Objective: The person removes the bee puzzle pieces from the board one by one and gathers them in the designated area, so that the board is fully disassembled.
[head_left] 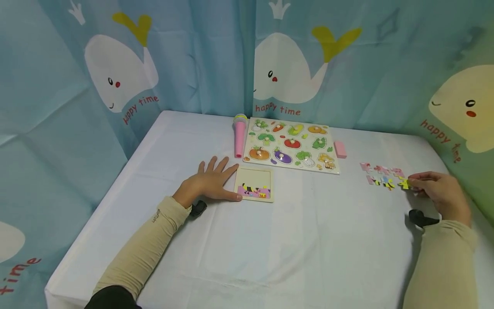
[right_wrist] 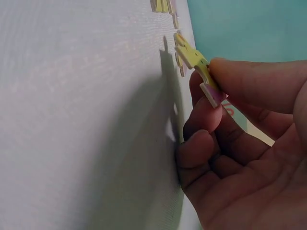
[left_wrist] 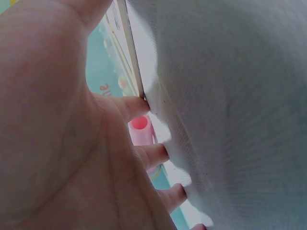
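Note:
My left hand [head_left: 208, 183] rests with fingers spread at the left edge of a small square puzzle board [head_left: 254, 177], thumb on its lower left corner. Along the bottom of that board lies a strip of fitted pink and yellow pieces [head_left: 254, 191]. Over on the right side of the table, my right hand [head_left: 443, 194] pinches a yellow puzzle piece [right_wrist: 195, 58] with a purple end between thumb and fingers. The piece is tilted and raised off the cloth in the right wrist view. Several loose pink and yellow puzzle pieces [head_left: 380, 170] lie beside it in two rows.
At the back of the table a vegetable puzzle board [head_left: 305, 159] lies flat. A pink toy microphone [head_left: 239, 139] stands along its left side, and a pink block [head_left: 340, 149] lies at its right. Blue whale-print curtains [head_left: 216, 56] hang behind the white-covered table.

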Available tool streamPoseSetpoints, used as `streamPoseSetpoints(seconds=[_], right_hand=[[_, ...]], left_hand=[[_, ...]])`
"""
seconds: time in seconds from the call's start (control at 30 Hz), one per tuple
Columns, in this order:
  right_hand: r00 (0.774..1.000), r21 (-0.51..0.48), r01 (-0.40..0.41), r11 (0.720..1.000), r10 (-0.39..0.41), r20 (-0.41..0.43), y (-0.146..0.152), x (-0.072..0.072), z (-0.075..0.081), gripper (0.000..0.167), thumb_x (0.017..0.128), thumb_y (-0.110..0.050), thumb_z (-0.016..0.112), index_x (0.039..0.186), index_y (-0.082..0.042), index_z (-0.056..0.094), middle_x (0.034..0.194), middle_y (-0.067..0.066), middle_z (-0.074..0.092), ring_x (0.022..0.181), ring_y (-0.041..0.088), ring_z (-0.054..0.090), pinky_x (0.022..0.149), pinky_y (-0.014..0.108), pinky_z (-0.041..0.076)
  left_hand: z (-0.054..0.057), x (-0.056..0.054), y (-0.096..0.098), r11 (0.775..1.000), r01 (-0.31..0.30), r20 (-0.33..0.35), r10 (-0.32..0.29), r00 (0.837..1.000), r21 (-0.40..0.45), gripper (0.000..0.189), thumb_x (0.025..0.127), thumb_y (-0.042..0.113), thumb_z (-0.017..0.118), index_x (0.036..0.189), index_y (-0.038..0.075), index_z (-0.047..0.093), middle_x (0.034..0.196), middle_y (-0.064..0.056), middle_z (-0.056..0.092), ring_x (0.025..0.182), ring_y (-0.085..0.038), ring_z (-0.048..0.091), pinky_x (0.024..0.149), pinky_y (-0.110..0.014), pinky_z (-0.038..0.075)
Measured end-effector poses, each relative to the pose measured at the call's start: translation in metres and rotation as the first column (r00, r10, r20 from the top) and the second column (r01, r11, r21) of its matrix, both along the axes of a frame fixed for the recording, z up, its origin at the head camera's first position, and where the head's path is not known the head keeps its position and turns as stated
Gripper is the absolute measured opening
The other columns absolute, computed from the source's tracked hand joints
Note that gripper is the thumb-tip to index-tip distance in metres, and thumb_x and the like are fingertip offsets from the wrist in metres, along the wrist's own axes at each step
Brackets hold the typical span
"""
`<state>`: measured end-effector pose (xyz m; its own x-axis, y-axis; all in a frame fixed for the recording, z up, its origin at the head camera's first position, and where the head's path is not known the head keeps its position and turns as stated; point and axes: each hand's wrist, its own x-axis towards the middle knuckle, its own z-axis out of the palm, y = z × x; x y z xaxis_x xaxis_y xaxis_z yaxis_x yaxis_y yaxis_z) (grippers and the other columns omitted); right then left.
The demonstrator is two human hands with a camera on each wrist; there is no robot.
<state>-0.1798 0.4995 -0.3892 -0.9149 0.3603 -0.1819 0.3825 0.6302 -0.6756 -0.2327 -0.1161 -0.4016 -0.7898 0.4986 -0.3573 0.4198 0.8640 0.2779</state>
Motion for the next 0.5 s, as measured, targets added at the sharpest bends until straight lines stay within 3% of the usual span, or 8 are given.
streamPoseSetpoints(seconds=[0.3,0.5], right_hand=[[1.0,-0.007,0.019,1.0,-0.019,-0.023,-0.0034,0.0004,-0.0036,0.028,0.111,-0.025,0.058,0.117,0.0,0.07,0.087,-0.017,0.058,0.082,0.018,0.055,0.067,0.031,0.05],[0.999,0.027,0.046,0.999,-0.047,0.027,-0.0056,-0.002,-0.004,0.051,0.111,-0.027,0.058,0.145,0.01,0.051,0.115,0.014,0.057,0.091,0.026,0.054,0.07,0.033,0.046]], left_hand=[[-0.0005,0.0013,0.0006,1.0,0.001,-0.007,-0.001,1.0,0.001,0.111,0.094,0.074,0.065,0.175,0.021,0.011,0.179,-0.017,-0.005,0.161,-0.047,-0.01,0.123,-0.071,-0.003],[0.0011,0.001,0.0005,1.0,-0.001,-0.003,0.001,1.0,-0.001,0.111,0.094,0.073,0.065,0.175,0.021,0.011,0.179,-0.017,-0.005,0.161,-0.047,-0.011,0.123,-0.071,-0.004]])
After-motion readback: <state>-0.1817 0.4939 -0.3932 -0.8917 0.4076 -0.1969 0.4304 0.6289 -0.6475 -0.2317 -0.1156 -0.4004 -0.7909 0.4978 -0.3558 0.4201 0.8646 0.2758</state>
